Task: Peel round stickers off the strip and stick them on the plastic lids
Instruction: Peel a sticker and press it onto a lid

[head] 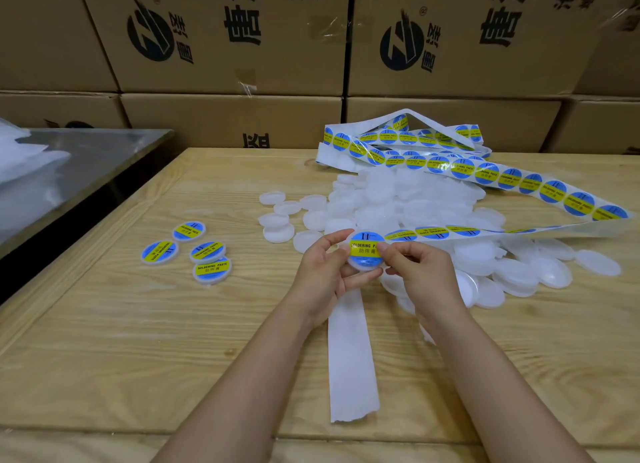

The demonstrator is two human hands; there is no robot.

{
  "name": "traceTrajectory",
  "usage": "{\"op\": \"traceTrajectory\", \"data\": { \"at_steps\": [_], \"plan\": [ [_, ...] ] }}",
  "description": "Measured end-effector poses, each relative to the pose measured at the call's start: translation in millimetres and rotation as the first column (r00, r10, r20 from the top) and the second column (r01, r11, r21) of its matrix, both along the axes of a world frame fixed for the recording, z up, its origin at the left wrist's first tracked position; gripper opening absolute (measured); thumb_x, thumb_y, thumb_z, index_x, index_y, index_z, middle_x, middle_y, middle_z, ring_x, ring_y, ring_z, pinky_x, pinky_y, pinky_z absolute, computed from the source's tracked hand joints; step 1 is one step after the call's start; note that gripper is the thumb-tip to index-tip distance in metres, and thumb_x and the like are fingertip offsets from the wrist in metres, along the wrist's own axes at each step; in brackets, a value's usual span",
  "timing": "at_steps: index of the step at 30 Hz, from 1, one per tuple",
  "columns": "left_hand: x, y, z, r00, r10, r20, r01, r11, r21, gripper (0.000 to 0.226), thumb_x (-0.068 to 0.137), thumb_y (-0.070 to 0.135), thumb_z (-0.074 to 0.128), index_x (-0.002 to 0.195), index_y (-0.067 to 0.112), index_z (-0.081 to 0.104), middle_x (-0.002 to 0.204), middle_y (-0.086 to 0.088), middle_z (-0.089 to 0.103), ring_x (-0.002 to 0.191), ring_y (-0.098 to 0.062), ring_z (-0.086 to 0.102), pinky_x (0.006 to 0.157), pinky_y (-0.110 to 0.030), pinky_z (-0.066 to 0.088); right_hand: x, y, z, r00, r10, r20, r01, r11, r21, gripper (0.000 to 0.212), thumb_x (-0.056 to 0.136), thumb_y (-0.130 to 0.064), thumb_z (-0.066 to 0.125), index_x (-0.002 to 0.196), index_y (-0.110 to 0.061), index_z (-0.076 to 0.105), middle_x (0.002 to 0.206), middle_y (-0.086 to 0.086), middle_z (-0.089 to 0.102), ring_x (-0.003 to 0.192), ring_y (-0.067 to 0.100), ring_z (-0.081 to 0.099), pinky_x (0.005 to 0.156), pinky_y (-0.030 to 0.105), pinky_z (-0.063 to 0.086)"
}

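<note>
Mid-table, at near edge of the pile: L hand (325, 275) and R hand (415, 272) meet over the wood table (138, 358), forearms bare.
L grip: grasping one white lid (363, 267) from the left, thumb at its top, fingers curled under.
R grip: thumb + index pinch the right edge of a sticker (365, 248); I can't tell if the other fingers touch anything.
Sticker detail: round, blue w/ yellow band, I read "SOLDERING PA…"; it lies over the held lid's face, white rim showing at the bottom.
Sticker supply: strip (519, 182) runs from the hands off right, folds back, ends in a loose heap at far centre; stickers in a row along it.
Peeled part: backing tail (349, 351), bare white, lies on the table from under the hands toward me, torn at the near end.
Stock: lid pile (415, 202), plain white, far + right of the hands, partly under the strip.
Finished: labelled lids (188, 251), four, left of the hands, well apart from the pile; the two nearest touch.
Far side: cardboard boxes (242, 46) stacked in a wall.
Far left: metal table (104, 147) w/ clear bags (27, 157) on it.
</note>
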State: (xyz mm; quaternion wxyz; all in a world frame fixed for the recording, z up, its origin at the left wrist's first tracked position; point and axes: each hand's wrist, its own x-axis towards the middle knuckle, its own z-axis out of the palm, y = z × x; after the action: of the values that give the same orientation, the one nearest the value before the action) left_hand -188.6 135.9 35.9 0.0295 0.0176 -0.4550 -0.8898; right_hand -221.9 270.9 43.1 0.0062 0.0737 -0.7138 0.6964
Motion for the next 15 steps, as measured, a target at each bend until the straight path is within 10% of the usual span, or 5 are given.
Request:
{"op": "traceTrajectory", "data": {
  "at_steps": [15],
  "plan": [
    [0.9, 3.9, -1.4, 0.999, 0.037, -0.005, -0.038, 0.996, -0.083, 0.017, 0.1, 0.006, 0.04, 0.115, 0.008, 0.048, 0.09, -0.013, 0.073, 0.079, -0.03, 0.071, 0.075, -0.037, 0.059, -1.5, 2.4, -2.9, 0.995, -0.055, -0.083, 0.066, 0.988, 0.143, 0.02, 0.081, -0.022, 0.071, 0.067, -0.009, 0.066, 0.069, 0.014, 0.066, 0.062, 0.013, 0.055, 0.063, 0.027, 0.044]
  ]
}}
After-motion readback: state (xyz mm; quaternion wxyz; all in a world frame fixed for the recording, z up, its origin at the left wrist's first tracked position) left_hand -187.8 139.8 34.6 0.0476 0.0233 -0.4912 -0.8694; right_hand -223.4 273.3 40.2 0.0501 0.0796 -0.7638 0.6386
